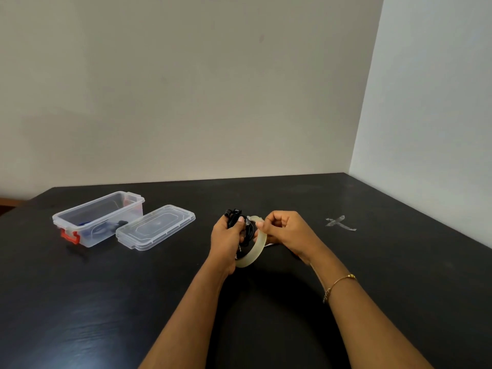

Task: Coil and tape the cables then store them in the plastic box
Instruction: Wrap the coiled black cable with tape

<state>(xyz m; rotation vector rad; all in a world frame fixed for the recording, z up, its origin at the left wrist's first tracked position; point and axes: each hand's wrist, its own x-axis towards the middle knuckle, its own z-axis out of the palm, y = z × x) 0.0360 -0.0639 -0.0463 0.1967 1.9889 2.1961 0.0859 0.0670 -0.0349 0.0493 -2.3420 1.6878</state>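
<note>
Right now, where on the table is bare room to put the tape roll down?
Bare table lies between the lid and the hands, also behind them, and near the tape cross. It is crowded at left, where the plastic box and lid sit side by side.

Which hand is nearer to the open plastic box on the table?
The left hand. It holds the black cable right of the plastic box and its lid; the right hand, at the tape roll, is farther right.
</note>
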